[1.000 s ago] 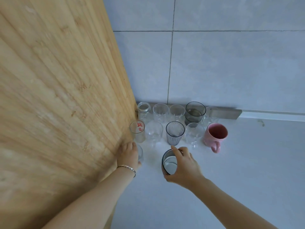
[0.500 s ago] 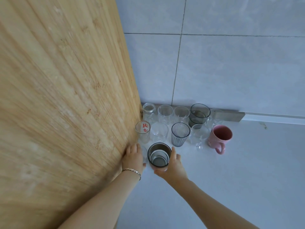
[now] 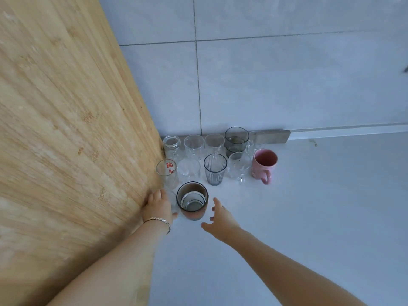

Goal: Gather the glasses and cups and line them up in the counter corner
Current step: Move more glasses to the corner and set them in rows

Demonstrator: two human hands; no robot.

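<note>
Several glasses stand in two rows in the counter corner: a small jar (image 3: 171,144), clear glasses (image 3: 193,145), a tall smoky glass (image 3: 236,140), a ribbed grey glass (image 3: 215,169), a red-printed glass (image 3: 166,172) and a pink mug (image 3: 263,164). A dark-rimmed tumbler (image 3: 192,200) stands in front of them. My right hand (image 3: 218,219) hovers just right of the tumbler, fingers apart, apart from it. My left hand (image 3: 157,206) rests over a small clear glass (image 3: 173,200) against the wood panel; its grip is mostly hidden.
A tall wooden panel (image 3: 72,129) walls off the left side. Grey tiled wall (image 3: 265,85) runs behind the glasses, with a metal strip (image 3: 273,136) at its base. The pale counter (image 3: 309,217) stretches to the right and towards me.
My right hand slid the dark-rimmed tumbler left beside the small glass, then let go and drew back. My left hand stayed on the small glass by the panel.
</note>
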